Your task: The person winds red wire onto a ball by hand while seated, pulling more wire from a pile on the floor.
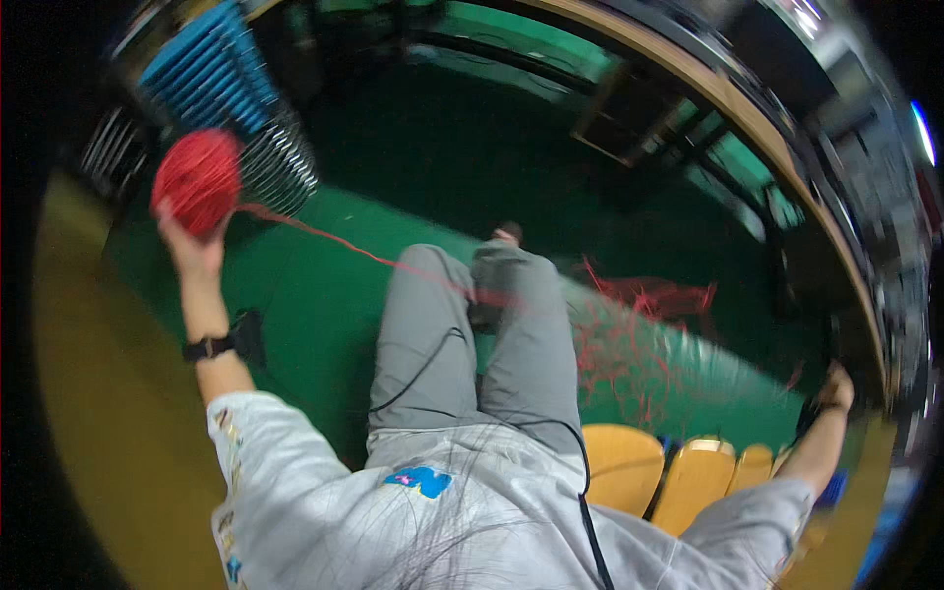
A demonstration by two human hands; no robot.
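Observation:
My left hand, at the upper left, holds up a round red yarn ball with its fingers round the underside. A red strand runs from the ball across my knees. Loose, tangled red yarn, blurred, spreads to the right of my legs. My right hand is stretched out to the far right, fingers curled closed near faint red strands; whatever it grips is too small to name. My legs in grey trousers are at the centre.
Stacked blue chairs with metal legs stand at the upper left. Wooden-edged desks with dark equipment and shadowed space beneath curve along the top and right. Yellow chairs line the lower right. The green floor surrounds my legs.

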